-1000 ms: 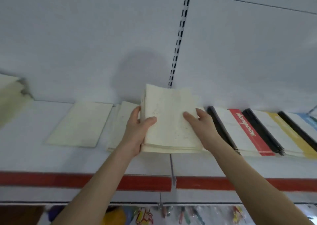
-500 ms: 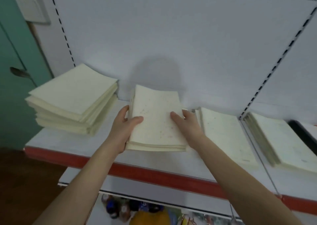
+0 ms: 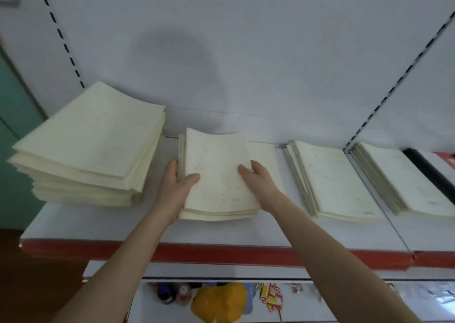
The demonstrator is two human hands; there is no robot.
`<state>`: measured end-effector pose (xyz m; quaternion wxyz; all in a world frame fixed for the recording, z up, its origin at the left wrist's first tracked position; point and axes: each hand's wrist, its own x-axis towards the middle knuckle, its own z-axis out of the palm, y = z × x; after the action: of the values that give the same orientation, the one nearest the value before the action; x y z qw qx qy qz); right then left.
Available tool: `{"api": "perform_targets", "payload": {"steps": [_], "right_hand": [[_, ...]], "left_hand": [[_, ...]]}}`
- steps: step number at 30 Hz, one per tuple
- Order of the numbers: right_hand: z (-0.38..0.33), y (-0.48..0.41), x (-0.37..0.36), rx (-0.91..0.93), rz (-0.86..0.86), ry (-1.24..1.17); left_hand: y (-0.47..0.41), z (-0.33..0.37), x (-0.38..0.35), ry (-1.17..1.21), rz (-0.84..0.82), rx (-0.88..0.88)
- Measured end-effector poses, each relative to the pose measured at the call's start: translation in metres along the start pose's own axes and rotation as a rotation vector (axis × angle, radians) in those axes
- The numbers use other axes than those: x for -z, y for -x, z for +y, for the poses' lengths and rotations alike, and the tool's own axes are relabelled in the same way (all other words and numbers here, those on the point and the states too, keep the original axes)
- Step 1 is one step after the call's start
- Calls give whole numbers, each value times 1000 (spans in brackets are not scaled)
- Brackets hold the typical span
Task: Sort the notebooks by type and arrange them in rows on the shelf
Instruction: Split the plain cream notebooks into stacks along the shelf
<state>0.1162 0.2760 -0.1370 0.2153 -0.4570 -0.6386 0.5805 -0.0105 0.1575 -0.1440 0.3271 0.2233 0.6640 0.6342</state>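
Centrally, a small stack of cream paper notebooks (image 3: pixel 216 175) sits low over the white metal shelf (image 3: pixel 98 224). The left hand (image 3: pixel 176 189) grasps its left edge, fingers hidden beneath. The right hand (image 3: pixel 261 187) clasps its right edge. Whether the stack touches the shelf is unclear.

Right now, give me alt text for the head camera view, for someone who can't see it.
Left hand and right hand grip a thin stack of cream paper notebooks at a white shelf with a red front edge. A taller cream pile lies to its left, two lower cream stacks to its right.
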Motion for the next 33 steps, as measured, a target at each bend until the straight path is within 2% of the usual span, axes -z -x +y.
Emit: {"api": "perform_targets", "payload": {"steps": [7, 11, 15, 18, 21, 29, 33], "right_hand": [[5, -3, 25, -57, 70, 0], [2, -7, 19, -30, 80, 3], [-10, -16, -2, 43, 69, 45], [-15, -21, -21, 43, 47, 74], [-12, -22, -36, 37, 38, 109], [-8, -25, -40, 52, 56, 201], [-6, -21, -41, 107, 71, 255]], "left_hand": [[-8, -1, -24, 4, -74, 27], [-13, 5, -17, -49, -62, -1], [-23, 8, 2, -237, 27, -12], [-30, 7, 12, -471, 80, -38], [-34, 4, 15, -588, 103, -66], [-42, -5, 20, -630, 102, -69], [-40, -8, 21, -724, 127, -110]]}}
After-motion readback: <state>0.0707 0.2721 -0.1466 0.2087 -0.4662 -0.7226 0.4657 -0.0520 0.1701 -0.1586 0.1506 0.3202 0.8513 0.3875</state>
